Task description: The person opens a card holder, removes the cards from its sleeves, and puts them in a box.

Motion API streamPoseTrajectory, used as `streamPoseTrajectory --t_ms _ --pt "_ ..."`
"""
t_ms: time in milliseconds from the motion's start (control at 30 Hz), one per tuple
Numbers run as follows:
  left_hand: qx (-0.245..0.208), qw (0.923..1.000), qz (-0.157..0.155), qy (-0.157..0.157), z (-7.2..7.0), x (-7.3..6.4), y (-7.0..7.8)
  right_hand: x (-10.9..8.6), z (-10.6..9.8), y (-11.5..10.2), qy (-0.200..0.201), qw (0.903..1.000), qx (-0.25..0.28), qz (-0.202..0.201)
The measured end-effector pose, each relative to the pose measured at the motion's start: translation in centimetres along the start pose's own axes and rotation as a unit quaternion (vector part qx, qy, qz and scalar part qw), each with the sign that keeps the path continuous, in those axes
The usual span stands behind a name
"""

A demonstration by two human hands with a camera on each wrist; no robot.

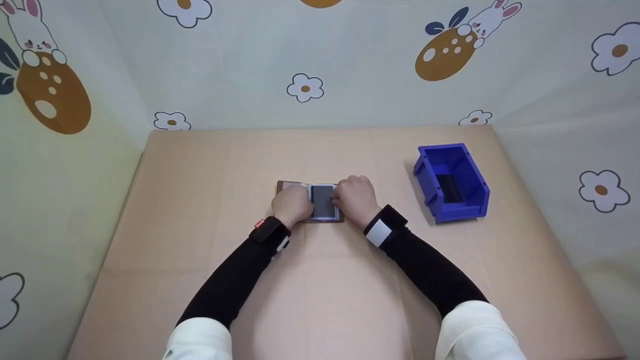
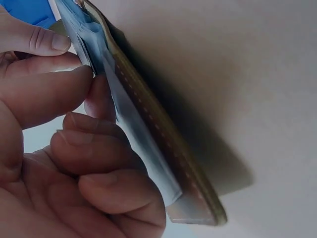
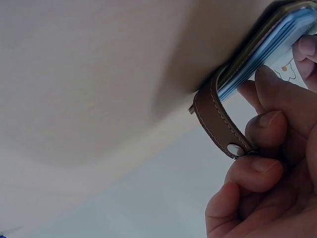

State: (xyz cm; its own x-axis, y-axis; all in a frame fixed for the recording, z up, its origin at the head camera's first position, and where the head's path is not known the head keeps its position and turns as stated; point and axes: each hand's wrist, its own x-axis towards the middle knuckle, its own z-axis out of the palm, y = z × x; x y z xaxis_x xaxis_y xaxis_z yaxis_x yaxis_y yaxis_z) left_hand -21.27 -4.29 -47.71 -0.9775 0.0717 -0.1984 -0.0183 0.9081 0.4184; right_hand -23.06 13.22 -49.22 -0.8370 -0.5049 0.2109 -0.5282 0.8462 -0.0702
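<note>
A brown leather card holder [image 1: 280,186] lies open on the table, white stitching along its cover. Its clear plastic sleeves [image 2: 143,144] stand in a stack, and a dark card [image 1: 322,201] shows in the top one. My left hand [image 1: 291,204] pinches the sleeves near the holder's middle with curled fingers. At the right edge, my right hand [image 1: 356,200] grips the sleeves between thumb and fingers, its thumb beside the dark card. A snap strap [image 3: 215,111] curves out toward the right fingers. The exact fingertip contacts are partly hidden.
A blue plastic bin [image 1: 452,182] stands at the right of the table [image 1: 225,170], with a dark flat piece [image 1: 449,188] inside. Patterned cloth walls [image 1: 240,65] rise behind the table and at both sides.
</note>
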Motion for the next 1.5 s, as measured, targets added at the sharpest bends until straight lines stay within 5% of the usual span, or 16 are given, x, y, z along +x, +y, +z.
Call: streamPoseTrajectory --t_ms 567,1500 --pt "-0.031 0.999 -0.01 -0.031 0.31 0.34 -0.59 -0.34 0.03 0.34 0.008 0.9999 0.015 -0.003" --pt "-0.02 0.9987 -0.009 -0.046 0.33 0.64 -0.88 -0.58 -0.02 -0.05 0.017 0.9998 0.006 0.005"
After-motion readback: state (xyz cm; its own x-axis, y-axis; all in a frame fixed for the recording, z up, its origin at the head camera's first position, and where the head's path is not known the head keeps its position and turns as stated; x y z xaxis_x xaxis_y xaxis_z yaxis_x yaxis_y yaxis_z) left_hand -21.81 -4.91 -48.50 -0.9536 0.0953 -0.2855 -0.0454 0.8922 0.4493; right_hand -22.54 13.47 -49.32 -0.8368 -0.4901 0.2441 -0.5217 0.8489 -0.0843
